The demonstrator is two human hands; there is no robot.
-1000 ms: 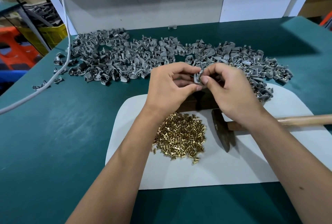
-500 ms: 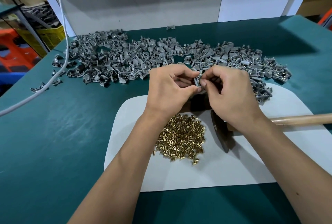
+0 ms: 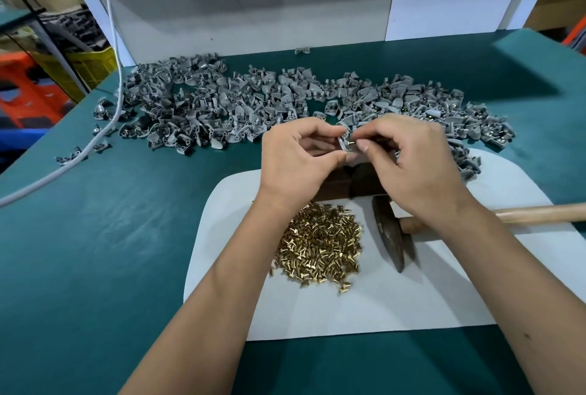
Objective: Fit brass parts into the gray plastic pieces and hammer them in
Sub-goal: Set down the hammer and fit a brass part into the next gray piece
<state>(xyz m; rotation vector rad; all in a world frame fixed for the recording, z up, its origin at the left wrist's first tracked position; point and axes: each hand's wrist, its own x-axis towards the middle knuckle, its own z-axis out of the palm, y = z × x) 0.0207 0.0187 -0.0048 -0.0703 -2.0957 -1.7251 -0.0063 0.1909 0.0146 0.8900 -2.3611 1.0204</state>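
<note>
Two hands raised together above the far edge of the rounded white sheet (image 3: 364, 306). Left hand (image 3: 298, 160) pinching one small gray plastic piece (image 3: 344, 143); right hand (image 3: 415, 160) pinching one short brass pin (image 3: 351, 141) against it. One heap of loose brass parts (image 3: 320, 249) near centre, too many to count. One wooden-handled steel hammer (image 3: 388, 236) lying right of it. Uncounted gray plastic pieces (image 3: 222, 109) spread along the far side. Bare green tabletop (image 3: 95, 252) left and near.
</note>
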